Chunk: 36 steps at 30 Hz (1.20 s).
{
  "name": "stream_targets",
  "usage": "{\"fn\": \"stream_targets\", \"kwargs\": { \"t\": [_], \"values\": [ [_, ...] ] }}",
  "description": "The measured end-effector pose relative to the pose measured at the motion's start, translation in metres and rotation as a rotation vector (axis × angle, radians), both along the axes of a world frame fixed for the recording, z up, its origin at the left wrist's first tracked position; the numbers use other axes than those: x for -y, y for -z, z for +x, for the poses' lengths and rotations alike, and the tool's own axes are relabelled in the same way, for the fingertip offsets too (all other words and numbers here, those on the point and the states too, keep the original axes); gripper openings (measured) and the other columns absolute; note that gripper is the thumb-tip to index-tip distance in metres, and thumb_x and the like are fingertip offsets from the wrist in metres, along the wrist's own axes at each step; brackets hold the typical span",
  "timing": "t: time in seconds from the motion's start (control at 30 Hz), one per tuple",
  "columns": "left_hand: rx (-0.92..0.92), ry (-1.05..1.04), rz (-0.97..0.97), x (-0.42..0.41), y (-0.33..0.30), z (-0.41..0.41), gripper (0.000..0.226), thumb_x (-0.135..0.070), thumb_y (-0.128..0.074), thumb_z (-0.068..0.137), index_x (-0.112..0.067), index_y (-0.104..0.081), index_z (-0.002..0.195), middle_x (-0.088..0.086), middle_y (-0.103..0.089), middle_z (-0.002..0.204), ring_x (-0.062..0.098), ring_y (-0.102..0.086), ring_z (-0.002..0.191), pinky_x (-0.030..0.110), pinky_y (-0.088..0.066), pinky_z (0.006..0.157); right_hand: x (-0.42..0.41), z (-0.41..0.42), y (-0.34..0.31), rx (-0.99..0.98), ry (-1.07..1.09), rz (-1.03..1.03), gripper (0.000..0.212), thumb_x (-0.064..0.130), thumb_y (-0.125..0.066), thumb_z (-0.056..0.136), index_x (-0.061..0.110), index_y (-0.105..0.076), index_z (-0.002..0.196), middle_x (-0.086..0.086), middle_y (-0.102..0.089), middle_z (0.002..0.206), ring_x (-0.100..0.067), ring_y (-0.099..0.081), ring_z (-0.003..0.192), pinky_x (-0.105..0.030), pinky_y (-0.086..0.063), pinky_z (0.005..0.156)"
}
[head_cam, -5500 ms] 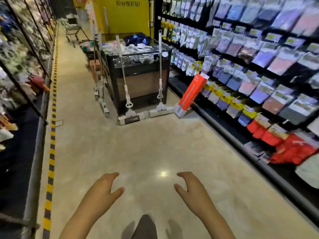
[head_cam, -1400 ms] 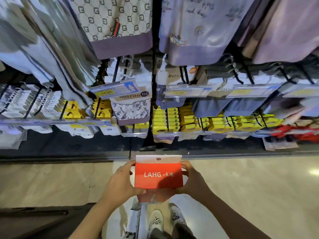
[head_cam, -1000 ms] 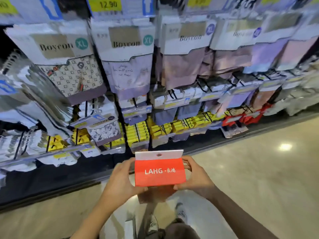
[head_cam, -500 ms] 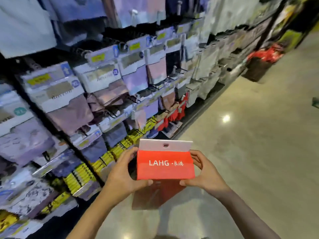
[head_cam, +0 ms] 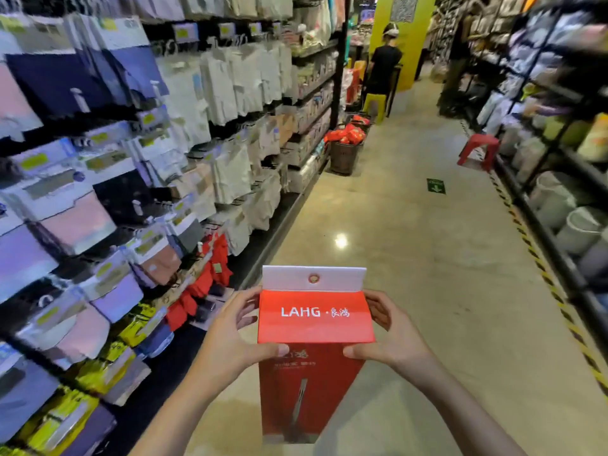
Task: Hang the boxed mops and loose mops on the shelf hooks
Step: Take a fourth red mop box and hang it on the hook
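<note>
A long red boxed mop (head_cam: 314, 327) printed "LAHG" stands upright in front of me, low in the middle of the view. Its white top flap has a round hang hole. My left hand (head_cam: 230, 343) grips the box's left side and my right hand (head_cam: 391, 337) grips its right side, thumbs on the front face. The box's lower end hangs down toward the floor. No loose mops are in view.
Shelves of hanging packaged underwear (head_cam: 138, 166) line the left of the aisle. Black shelving with buckets (head_cam: 559, 205) runs along the right. Ahead stand a basket of red goods (head_cam: 347, 146), a red stool (head_cam: 478, 149), a yellow stool (head_cam: 375, 103) and a person in black (head_cam: 385, 67).
I have turned to the right, so the view now looks down the aisle instead of at the left shelves. Both hands keep the same hold on the red box.
</note>
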<state>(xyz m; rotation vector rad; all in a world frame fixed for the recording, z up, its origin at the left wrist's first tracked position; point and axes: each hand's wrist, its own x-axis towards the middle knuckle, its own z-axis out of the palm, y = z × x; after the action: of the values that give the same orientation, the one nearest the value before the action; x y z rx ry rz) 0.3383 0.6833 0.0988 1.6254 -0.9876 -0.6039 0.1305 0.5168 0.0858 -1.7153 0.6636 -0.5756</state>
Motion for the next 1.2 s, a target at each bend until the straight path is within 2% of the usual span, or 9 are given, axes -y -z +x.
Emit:
{"fn": "stream_targets", "kwargs": {
  "t": [0.1,0.2,0.33,0.43,0.6,0.7,0.83,1.0,1.2],
  "values": [
    [0.008,0.107,-0.008,0.064,-0.011,-0.023,0.085,-0.042,-0.086,0.038,-0.048,-0.052,0.116,-0.025,-0.060,0.119,-0.006,-0.055,0.114,0.033,-0.046,0.100,0.038,-0.040,-0.009,0.021,0.139,-0.010,0.082,0.028,-0.091,0.035,0.035,-0.059,0.111,0.018,-0.067,0.113,-0.005,-0.059,0.113,-0.016,-0.043,0.093],
    [-0.001,0.213,-0.020,0.129,-0.020,-0.044,0.092,-0.040,-0.086,0.037,-0.035,-0.053,0.122,-0.004,-0.059,0.127,0.009,-0.057,0.118,0.042,-0.045,0.104,0.075,-0.076,-0.019,0.031,0.267,-0.034,0.080,0.030,-0.090,0.036,0.044,-0.060,0.109,0.017,-0.067,0.115,-0.004,-0.059,0.115,-0.019,-0.044,0.096],
    [-0.004,0.355,-0.038,0.205,-0.026,-0.064,0.086,-0.038,-0.086,0.038,-0.045,-0.052,0.117,-0.006,-0.059,0.128,0.008,-0.057,0.118,0.038,-0.045,0.102,0.119,-0.109,-0.028,0.017,0.402,-0.070,0.082,0.031,-0.090,0.038,0.036,-0.059,0.114,0.012,-0.068,0.118,-0.007,-0.059,0.116,-0.029,-0.044,0.099],
    [-0.003,0.454,-0.061,0.274,-0.025,-0.079,0.082,-0.039,-0.085,0.038,-0.047,-0.054,0.114,-0.011,-0.060,0.124,0.001,-0.058,0.114,0.027,-0.046,0.096,0.160,-0.130,-0.029,-0.008,0.510,-0.113,0.086,0.034,-0.090,0.040,0.034,-0.057,0.119,0.015,-0.066,0.119,-0.004,-0.059,0.115,-0.030,-0.045,0.099],
    [-0.033,0.622,-0.083,0.391,-0.021,-0.098,0.079,-0.038,-0.084,0.039,-0.050,-0.055,0.112,-0.013,-0.061,0.121,-0.004,-0.058,0.111,0.012,-0.047,0.087,0.234,-0.153,-0.031,-0.017,0.660,-0.150,0.082,0.035,-0.089,0.042,0.036,-0.058,0.117,0.018,-0.066,0.117,-0.003,-0.060,0.113,-0.020,-0.047,0.092],
    [-0.046,0.715,-0.087,0.461,-0.026,-0.108,0.081,-0.040,-0.085,0.038,-0.050,-0.053,0.112,-0.014,-0.059,0.123,-0.007,-0.058,0.111,0.016,-0.045,0.092,0.277,-0.165,-0.038,-0.014,0.740,-0.164,0.079,0.037,-0.090,0.042,0.039,-0.060,0.115,0.017,-0.067,0.117,-0.004,-0.061,0.112,-0.013,-0.047,0.089],
    [-0.039,0.830,-0.108,0.545,-0.035,-0.124,0.085,-0.041,-0.085,0.038,-0.047,-0.052,0.116,-0.013,-0.059,0.124,-0.003,-0.058,0.112,0.021,-0.046,0.096,0.331,-0.177,-0.053,-0.023,0.847,-0.208,0.079,0.042,-0.090,0.040,0.051,-0.059,0.112,0.020,-0.066,0.117,-0.002,-0.061,0.112,-0.015,-0.047,0.090],
    [-0.051,0.926,-0.144,0.634,-0.051,-0.154,0.083,-0.044,-0.084,0.040,-0.050,-0.051,0.115,-0.020,-0.059,0.123,-0.005,-0.057,0.113,0.012,-0.046,0.092,0.396,-0.200,-0.063,0.008,0.944,-0.194,0.082,0.038,-0.092,0.043,0.048,-0.058,0.117,0.016,-0.066,0.121,-0.005,-0.060,0.115,-0.029,-0.046,0.092],
    [-0.027,0.983,-0.156,0.746,-0.067,-0.201,0.092,-0.048,-0.082,0.042,-0.034,-0.052,0.128,-0.013,-0.059,0.125,0.005,-0.057,0.116,0.029,-0.046,0.101,0.492,-0.237,-0.068,0.051,1.047,-0.205,0.080,0.037,-0.089,0.042,0.048,-0.059,0.115,0.016,-0.067,0.117,-0.005,-0.062,0.112,-0.035,-0.050,0.092]
  ]
}}
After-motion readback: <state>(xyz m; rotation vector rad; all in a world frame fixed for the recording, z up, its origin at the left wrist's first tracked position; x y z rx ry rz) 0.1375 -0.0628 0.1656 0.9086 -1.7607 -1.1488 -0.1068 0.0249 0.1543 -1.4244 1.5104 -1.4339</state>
